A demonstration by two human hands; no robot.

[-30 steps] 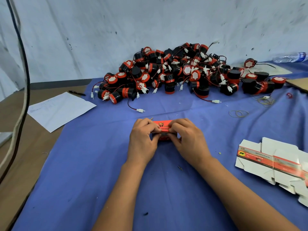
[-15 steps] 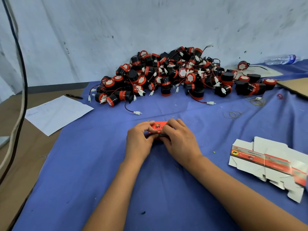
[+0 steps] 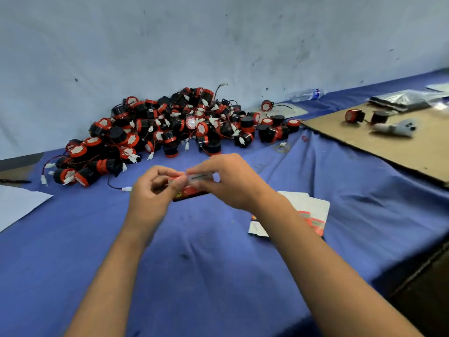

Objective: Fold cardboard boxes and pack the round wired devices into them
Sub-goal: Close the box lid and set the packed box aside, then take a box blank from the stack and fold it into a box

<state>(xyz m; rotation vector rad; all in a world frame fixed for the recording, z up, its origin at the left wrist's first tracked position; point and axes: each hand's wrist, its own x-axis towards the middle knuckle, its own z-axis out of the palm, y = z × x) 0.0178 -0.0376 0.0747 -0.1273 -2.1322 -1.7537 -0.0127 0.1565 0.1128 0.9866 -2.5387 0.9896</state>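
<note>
Lifting off the cloth, both hands now raise the box.

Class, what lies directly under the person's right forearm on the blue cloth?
A stack of flat unfolded cartons lies under the right forearm. White flaps and red bands show; its middle is covered.

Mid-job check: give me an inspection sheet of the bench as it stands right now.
Surface: blue cloth over the table.
Job's things: small red box held above the cloth; flat box blanks to its right; pile of round wired devices by the wall.
Clutter: cardboard sheet, white paper, pen, plastic bottle.
Grippers: left hand and right hand both pinch the box.
Cables: device leads trail onto the cloth.
Surroundings: scuffed pale wall.
</note>
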